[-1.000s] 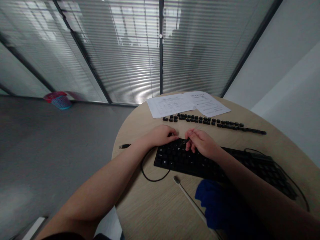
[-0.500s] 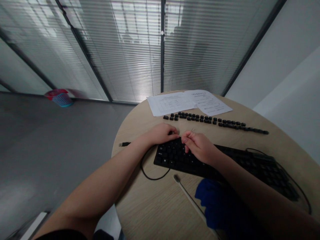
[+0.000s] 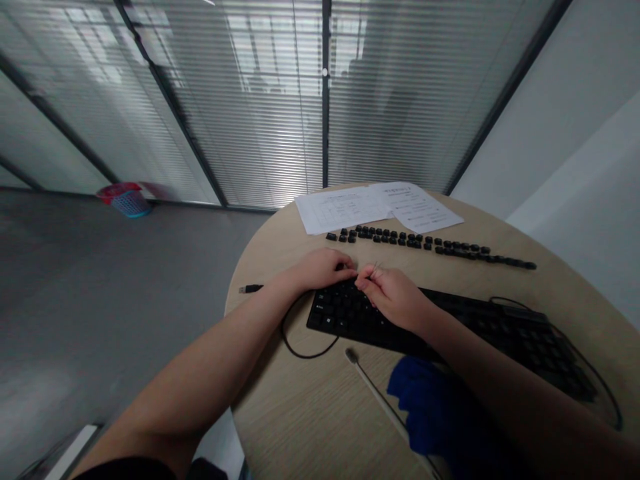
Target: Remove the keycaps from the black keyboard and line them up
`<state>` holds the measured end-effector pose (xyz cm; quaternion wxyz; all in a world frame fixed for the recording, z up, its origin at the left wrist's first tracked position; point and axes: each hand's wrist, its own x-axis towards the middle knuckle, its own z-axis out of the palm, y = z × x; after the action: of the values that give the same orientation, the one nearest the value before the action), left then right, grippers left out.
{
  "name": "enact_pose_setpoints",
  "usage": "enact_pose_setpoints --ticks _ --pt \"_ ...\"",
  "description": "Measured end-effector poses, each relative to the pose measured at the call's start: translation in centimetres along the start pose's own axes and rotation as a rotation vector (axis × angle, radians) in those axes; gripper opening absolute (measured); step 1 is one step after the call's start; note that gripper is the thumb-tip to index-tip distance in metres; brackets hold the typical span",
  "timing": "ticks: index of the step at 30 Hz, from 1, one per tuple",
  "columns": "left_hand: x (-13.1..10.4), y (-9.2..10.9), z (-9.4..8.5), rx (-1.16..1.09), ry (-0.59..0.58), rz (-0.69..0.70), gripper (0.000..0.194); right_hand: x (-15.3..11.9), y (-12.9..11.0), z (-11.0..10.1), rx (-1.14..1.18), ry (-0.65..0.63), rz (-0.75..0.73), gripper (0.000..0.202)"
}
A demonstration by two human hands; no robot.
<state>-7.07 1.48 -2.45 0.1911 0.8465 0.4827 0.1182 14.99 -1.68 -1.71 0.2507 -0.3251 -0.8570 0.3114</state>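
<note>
A black keyboard [image 3: 365, 337] lies at a slant on the round table. My left hand [image 3: 327, 268] rests at its upper left edge, fingers curled and thumb out over the keys, gripping that edge. Close beside it, my right hand [image 3: 390, 293] is closed in a pinch above the keys. Thin wire ends of a wire tool [image 3: 377, 266] stick up from that pinch; the rest is hidden by the fingers. Beyond the hands, several loose black keycaps [image 3: 403, 238] lie in two rows.
Printed papers [image 3: 345, 208] lie at the table's far edge. Nearer me are a toothbrush [image 3: 375, 393] and a blue cloth [image 3: 430, 407]. The keyboard's cable ends in a USB plug [image 3: 249, 289] at the left. On the floor stands a wastebasket [image 3: 131, 203].
My right hand has shifted slightly left, closer to my left hand, with the wire ends moving along. My left hand stays at the keyboard's edge.
</note>
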Motion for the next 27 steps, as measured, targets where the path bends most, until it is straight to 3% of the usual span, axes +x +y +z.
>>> enact_pose_setpoints --ticks 14,27 --pt "-0.2 -0.3 0.2 -0.003 0.037 0.021 0.030 -0.9 1.1 1.2 -0.025 0.063 -0.076 0.011" --pt "0.0 -0.8 0.6 -0.002 0.061 0.043 0.032 -1.4 1.8 1.4 -0.086 0.190 -0.217 0.018"
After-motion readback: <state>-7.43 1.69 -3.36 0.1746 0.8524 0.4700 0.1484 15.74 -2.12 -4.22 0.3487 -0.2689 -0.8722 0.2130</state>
